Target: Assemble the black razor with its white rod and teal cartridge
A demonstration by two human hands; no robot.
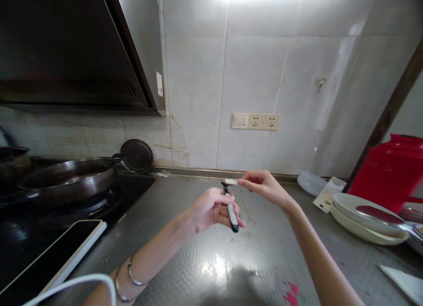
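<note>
My left hand [211, 207] is closed round the black-and-white handle of a peeler [230, 208], held above the steel counter [205, 262]. The fingers of my right hand [262, 186] pinch the peeler's pale head [230, 182] from the right. Both hands meet over the middle of the counter. Bracelets sit on my left wrist [127, 277].
A dark wok [69, 176] stands on the black stove at the left, with a round lid [136, 155] leaning on the wall behind. A tablet [56, 253] lies at the near left. Stacked white plates [363, 215] and a red jug [393, 169] are at the right. Wall sockets [256, 121] sit above.
</note>
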